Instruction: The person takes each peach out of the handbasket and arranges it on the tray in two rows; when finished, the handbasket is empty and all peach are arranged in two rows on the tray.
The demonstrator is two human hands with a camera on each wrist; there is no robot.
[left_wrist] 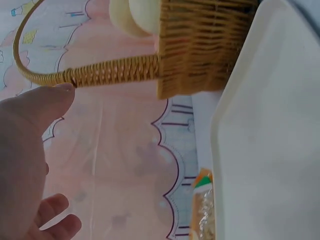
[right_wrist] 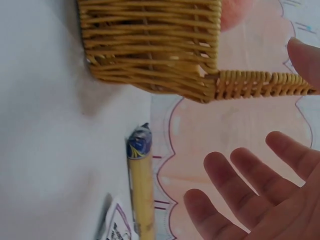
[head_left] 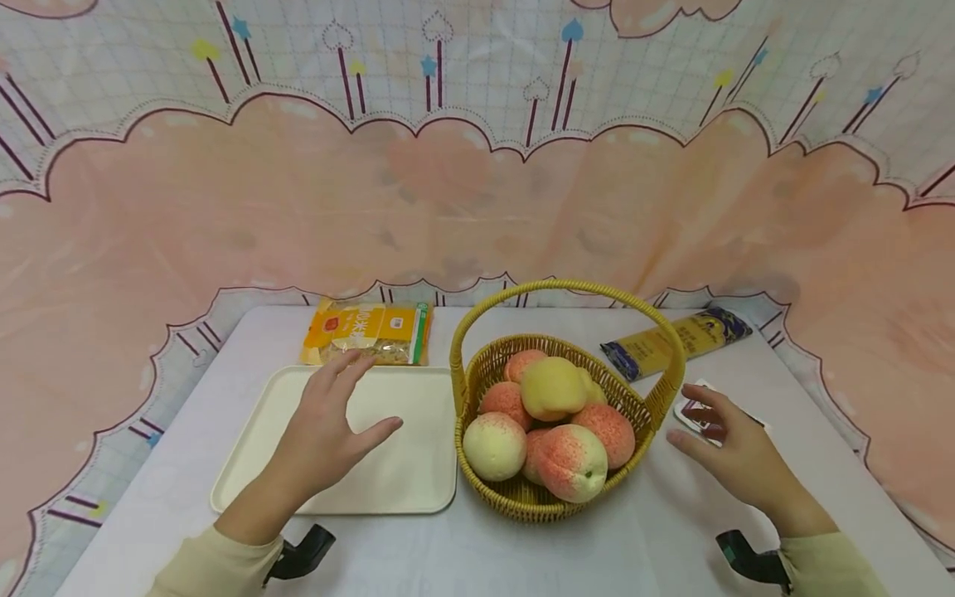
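A wicker basket with a tall arched handle stands on the table, filled with several peaches and a yellow fruit. My left hand hovers over the cream tray, thumb apart from the fingers and nothing held. In the left wrist view its thumb overlaps the handle's edge. To the basket's right is my right hand, also holding nothing. The right wrist view shows its fingers spread, beside the basket's woven side.
Behind the tray lies an orange food packet with a clear window. A yellow and blue packet sits at the back right. Near the right hand, a white card-like item is partly hidden. A patterned cloth hangs behind the table.
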